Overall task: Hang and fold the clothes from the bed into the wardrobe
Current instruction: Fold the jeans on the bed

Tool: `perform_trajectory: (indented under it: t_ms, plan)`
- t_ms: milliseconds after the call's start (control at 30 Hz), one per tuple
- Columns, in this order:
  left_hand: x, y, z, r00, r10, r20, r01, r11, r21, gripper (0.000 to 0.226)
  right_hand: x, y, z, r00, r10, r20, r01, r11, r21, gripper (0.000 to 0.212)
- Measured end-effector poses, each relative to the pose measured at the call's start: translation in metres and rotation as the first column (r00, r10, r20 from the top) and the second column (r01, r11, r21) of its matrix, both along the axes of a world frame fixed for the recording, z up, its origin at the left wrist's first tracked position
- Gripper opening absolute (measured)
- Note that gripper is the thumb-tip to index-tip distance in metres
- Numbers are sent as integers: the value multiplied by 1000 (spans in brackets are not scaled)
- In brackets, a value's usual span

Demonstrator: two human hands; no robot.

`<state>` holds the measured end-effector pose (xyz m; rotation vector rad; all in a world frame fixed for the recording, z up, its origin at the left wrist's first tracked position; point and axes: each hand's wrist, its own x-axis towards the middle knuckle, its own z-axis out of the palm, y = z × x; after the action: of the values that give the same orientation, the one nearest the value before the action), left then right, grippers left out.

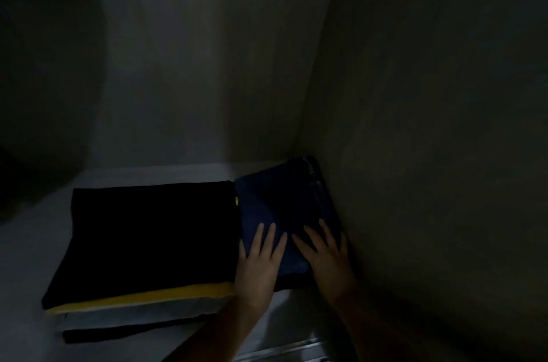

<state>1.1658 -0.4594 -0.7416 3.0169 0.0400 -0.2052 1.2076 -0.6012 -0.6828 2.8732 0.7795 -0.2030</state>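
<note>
From the head camera I am looking down into a dim wardrobe compartment, onto its pale shelf (178, 173). I take the folded dark blue garment (284, 207) as my landmark: it lies on the shelf in the back right corner, its right edge against the wardrobe's side wall (430, 124).

My left hand (261, 263) rests flat on the near left part of that blue garment, fingers straight and slightly spread, pressing down on the cloth. My right hand (326, 258) lies flat on its near right part, fingers also straight and fanned out, close to the side wall. Neither hand pinches anything; both palms push on the fabric.

Just left of the blue garment, touching its left edge, sits a stack of folded clothes (142, 258): a black piece on top, a yellow layer (139, 299) under it, then a white one and another dark one at the bottom. The light is too poor to tell more of the fabrics.
</note>
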Motion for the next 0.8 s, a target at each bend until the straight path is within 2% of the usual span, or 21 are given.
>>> perform_trajectory:
  t_ms: [167,333,433,533,633,700,800]
  plan:
    - [-13,-6,-30,999,-10,-48,11,1000,17,77,-7,-13,-50,989,-56,-135,55,998,-14,65]
    - [-17,-9,-49,998,-4,-62,5,1000,23,83,-10,-13,-67,978,-69,-199,65,998,-27,70]
    - [-17,-8,-41,991,3,-137,1,1000,29,82,-12,-12,-58,966,-68,-249,53,997,-64,71]
    - [-18,-14,-15,971,11,-238,-4,999,32,81,-13,-11,-38,946,-55,-321,20,994,-110,75]
    - [-17,-26,33,935,2,-354,-20,999,-48,81,-9,-9,6,916,-48,-398,-30,982,-188,80]
    - [-12,-29,80,937,-16,-350,-25,993,-114,79,-5,-5,50,935,-52,-350,-16,982,-189,76]
    - [-5,-24,159,964,2,-266,-47,986,-162,75,-2,1,123,972,-99,-213,82,993,-88,61]
